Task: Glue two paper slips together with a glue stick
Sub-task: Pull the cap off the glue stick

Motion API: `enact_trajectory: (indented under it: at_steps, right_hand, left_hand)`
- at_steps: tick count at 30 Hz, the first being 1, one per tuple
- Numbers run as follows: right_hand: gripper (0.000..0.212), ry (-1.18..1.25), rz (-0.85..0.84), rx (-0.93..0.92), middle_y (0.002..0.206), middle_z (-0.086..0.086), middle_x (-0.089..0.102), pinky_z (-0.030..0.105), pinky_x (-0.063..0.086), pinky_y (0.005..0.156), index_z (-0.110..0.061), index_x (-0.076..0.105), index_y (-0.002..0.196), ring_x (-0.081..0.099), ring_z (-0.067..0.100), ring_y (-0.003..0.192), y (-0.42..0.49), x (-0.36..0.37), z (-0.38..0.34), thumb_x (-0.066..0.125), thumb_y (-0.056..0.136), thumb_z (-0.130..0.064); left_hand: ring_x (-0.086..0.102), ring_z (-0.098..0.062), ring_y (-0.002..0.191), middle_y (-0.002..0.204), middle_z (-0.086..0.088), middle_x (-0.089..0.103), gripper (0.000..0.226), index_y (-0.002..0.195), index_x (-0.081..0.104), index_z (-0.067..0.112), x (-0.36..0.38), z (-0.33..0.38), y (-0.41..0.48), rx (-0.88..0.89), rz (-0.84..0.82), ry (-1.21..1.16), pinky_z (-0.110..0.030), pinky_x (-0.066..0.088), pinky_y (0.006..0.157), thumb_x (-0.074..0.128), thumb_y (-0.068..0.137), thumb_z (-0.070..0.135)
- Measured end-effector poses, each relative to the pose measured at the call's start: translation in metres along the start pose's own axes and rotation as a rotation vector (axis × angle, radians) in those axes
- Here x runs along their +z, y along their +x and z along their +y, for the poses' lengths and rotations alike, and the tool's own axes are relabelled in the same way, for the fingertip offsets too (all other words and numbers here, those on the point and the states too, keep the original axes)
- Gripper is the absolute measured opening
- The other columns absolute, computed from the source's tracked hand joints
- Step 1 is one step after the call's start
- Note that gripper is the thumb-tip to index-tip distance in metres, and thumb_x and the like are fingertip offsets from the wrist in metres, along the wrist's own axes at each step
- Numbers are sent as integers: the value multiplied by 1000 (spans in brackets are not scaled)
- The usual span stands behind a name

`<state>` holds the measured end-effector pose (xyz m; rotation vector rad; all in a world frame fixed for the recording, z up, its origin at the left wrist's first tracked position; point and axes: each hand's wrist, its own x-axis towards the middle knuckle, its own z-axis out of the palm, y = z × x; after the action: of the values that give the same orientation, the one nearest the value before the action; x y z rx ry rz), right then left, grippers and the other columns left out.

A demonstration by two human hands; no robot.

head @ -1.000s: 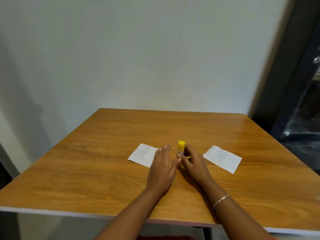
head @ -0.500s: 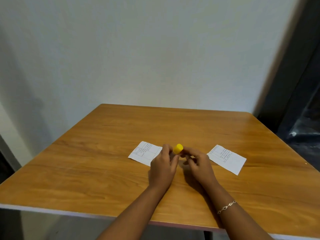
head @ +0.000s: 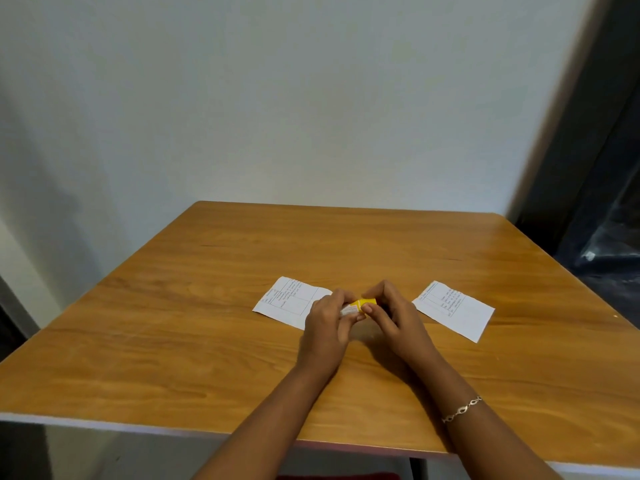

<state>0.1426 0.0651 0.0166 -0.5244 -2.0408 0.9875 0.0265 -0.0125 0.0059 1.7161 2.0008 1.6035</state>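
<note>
A glue stick (head: 356, 306) with a yellow cap lies sideways between both hands, just above the wooden table (head: 207, 341). My left hand (head: 329, 323) grips its white labelled body. My right hand (head: 391, 313) pinches the yellow cap end. One printed paper slip (head: 289, 301) lies flat to the left, partly hidden under my left hand. A second paper slip (head: 453, 310) lies flat to the right, apart from my right hand.
A pale wall stands behind the table's far edge. A dark doorway (head: 595, 202) opens at the right. The table's near edge (head: 138, 424) runs just under my forearms. A thin bracelet (head: 462, 408) circles my right wrist.
The glue stick stood upright on the table with my right hand around it. It has been lifted and tipped sideways, and now both hands hold it, the left on the body, the right on the cap.
</note>
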Motion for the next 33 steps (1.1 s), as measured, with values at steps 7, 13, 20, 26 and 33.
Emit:
enact_trajectory:
  at_steps: [7,13,20,26,33]
  right_hand:
    - [24,-21,-23,39,74,-3,57,18,39,58,-16,55,94,51,6,66,-2,0,2,49,84,-37]
    - [8,12,-79,43,68,-11,57,12,36,58,-14,54,84,50,-2,63,-1,-1,0,50,85,-21]
    - [30,53,-111,103,93,-7,58,16,45,66,-19,52,109,56,1,81,-3,-4,-2,53,82,-32]
    - [13,-5,-84,126,70,0,61,13,40,57,-8,61,86,54,1,61,0,-7,3,51,91,-15]
    - [17,56,-120,79,80,-4,61,15,41,61,-13,60,89,54,2,70,0,-12,1,55,80,-26]
  left_hand:
    - [52,-20,78,81,-2,60,10,81,54,13,-3,1,0,18,20,38,-35,42,66,59,78,21]
    - [54,-22,79,80,-4,63,14,81,58,11,-4,2,-1,0,18,25,-38,43,66,58,75,24]
    - [54,-20,76,80,-5,61,13,81,57,12,-7,2,1,18,20,41,-36,43,64,58,78,25]
    - [52,-20,81,86,-5,63,23,89,58,15,-4,-3,-1,41,-32,129,-35,42,69,51,80,34]
    - [56,-21,84,92,-6,67,33,101,62,19,-5,-5,-3,33,-10,203,-38,46,68,45,82,41]
